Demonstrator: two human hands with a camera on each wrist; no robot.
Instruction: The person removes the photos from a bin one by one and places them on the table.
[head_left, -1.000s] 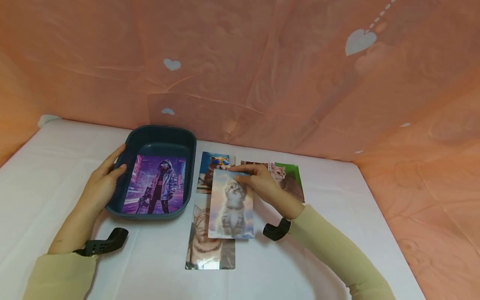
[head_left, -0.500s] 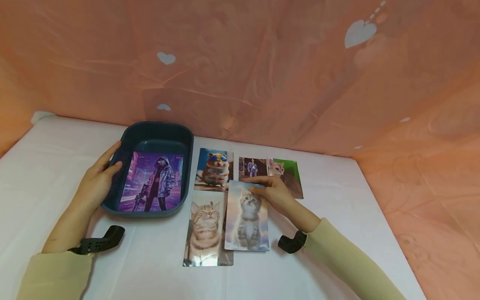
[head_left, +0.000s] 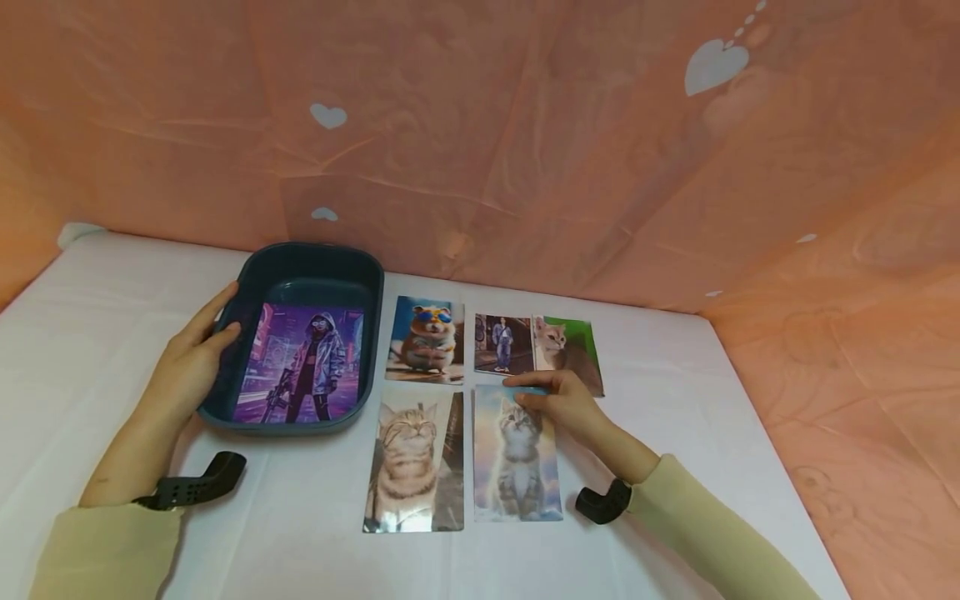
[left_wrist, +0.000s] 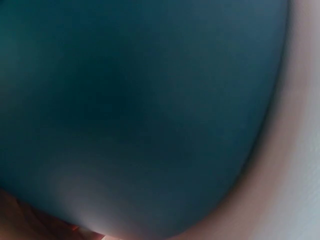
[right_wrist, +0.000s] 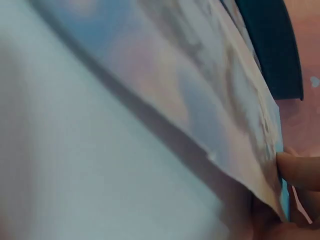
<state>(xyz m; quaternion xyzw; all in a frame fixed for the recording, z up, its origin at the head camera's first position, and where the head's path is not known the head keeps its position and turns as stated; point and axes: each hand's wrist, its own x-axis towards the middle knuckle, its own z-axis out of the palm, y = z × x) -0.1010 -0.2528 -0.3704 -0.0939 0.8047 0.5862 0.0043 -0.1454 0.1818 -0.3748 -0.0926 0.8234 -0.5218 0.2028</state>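
My right hand [head_left: 564, 406] pinches the top edge of a grey kitten photo card [head_left: 517, 471]. In the right wrist view, the thumb [right_wrist: 300, 170] lies on the face of this card [right_wrist: 200, 95], whose near edge stands slightly off the white cloth. To its left is a photo card of a tan cat [head_left: 408, 471] with closed eyes. Above these lie a hamster card [head_left: 427, 342], a small card of a standing figure [head_left: 504, 343] and a cat card with green background [head_left: 570, 358]. My left hand [head_left: 186, 367] grips the left rim of a dark teal tray [head_left: 315, 265].
Inside the tray lies a purple card of a hooded figure [head_left: 307, 367]. White cloth [head_left: 652, 367] covers the table. A peach curtain [head_left: 480, 150] with white hearts hangs behind and at the sides. The tray's dark wall fills most of the left wrist view.
My right hand has moved the grey kitten card right and toward me, off the hamster and tan cat cards, to beside the tan cat card. The left hand keeps its grip on the tray.
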